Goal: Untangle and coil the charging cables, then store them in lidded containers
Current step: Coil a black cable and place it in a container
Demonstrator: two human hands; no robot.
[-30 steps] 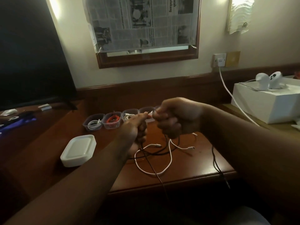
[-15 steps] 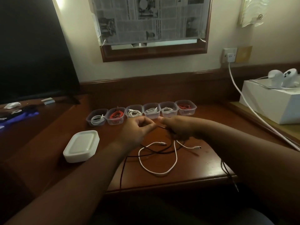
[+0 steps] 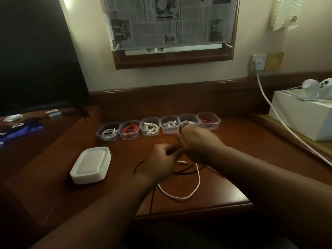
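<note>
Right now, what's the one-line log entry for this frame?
phase: untangling | left hand: grips black cable | right hand: blurred, grip unclear | white cable: loose on desk | six containers: filled, unlidded

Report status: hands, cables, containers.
Both hands, left hand and right hand, low over the desk, working a black cable; grip blurred. White cable loose underneath. Six containers open, lid stack untouched.
</note>
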